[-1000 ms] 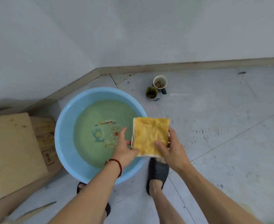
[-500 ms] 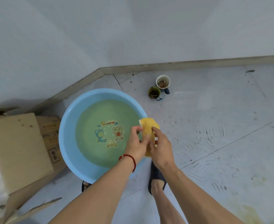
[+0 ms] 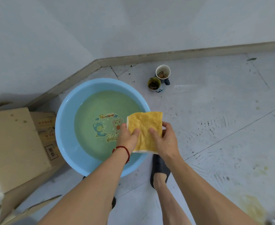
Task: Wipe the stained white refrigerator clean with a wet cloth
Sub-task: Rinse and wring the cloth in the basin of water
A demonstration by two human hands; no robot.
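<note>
Pinching the yellow cloth [image 3: 145,129] with thumbs on top, left hand [image 3: 127,138] and right hand [image 3: 165,142] hide their other fingers beneath it.

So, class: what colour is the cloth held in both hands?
Yellow cloth, white-edged; head view.

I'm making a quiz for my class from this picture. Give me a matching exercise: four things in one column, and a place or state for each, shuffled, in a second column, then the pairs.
Things:
1. cloth
2. basin
3. cups
4. box

Places or states:
A. on the floor near the baseboard
B. left of the basin
C. held by the left hand and right hand
D. holds greenish water

Pairs: 1-C, 2-D, 3-A, 4-B
</note>
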